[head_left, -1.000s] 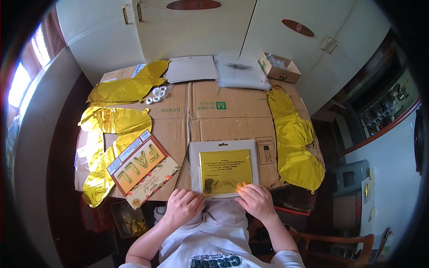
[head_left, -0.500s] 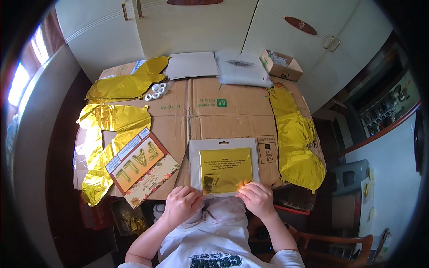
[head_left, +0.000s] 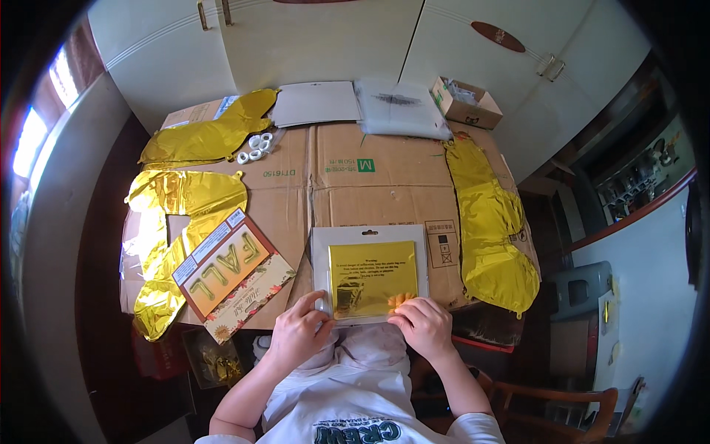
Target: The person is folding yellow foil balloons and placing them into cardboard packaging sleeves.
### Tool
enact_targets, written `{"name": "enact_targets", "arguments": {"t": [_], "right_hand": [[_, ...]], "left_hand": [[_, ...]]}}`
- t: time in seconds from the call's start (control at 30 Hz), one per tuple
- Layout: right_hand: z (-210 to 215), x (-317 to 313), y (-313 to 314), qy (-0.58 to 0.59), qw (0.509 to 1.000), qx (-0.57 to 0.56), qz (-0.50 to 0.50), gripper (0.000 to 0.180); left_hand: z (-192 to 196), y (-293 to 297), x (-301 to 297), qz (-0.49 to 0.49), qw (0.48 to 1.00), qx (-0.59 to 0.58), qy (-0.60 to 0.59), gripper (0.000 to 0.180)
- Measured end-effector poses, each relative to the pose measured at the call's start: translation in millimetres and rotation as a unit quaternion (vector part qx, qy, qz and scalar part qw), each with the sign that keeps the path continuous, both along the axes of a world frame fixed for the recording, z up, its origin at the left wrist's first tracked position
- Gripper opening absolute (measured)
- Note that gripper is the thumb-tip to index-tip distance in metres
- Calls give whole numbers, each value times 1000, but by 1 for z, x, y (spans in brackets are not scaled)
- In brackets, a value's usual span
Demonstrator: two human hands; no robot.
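Below, both hands, left hand and right hand, pinch the foil packet's near edge on the cardboard-covered table.

Held between the left hand and right hand is a clear plastic packet, glossy, with mirror-like gold foil sheet seen inside. Right under the grip, matt brown corrugated cardboard is laid out, dull and a bit scuffed. Left of the grip, a printed paper card pack with a slight sheen is seen. Further out on both sides, crinkly metallic gold foil balloons are spread, super shiny. Far beyond the grip, smooth white paper sheets and glossy painted cabinet doors are visible.
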State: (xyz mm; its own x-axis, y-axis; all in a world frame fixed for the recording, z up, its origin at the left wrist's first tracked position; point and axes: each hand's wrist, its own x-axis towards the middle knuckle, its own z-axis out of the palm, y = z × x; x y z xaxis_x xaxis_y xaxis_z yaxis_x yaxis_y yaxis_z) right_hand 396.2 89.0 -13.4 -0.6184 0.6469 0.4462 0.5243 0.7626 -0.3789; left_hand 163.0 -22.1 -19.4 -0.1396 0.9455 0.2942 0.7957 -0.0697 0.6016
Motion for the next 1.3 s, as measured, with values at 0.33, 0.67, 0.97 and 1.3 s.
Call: {"name": "enact_targets", "arguments": {"t": [0.33, 0.67, 0.97, 1.3], "right_hand": [[-9, 8, 19, 32, 995, -81, 43, 30], [-9, 11, 27, 25, 992, -96, 77, 26], [-15, 11, 26, 31, 994, -78, 64, 27], [-25, 10, 23, 19, 999, -43, 25, 30]], "left_hand": [[-3, 0, -6, -1, 999, -32, -13, 14], [12, 6, -21, -49, 994, 10, 102, 25], [5, 4, -21, -37, 996, 1, 82, 27], [7, 5, -21, -43, 994, 14, 97, 24]]}}
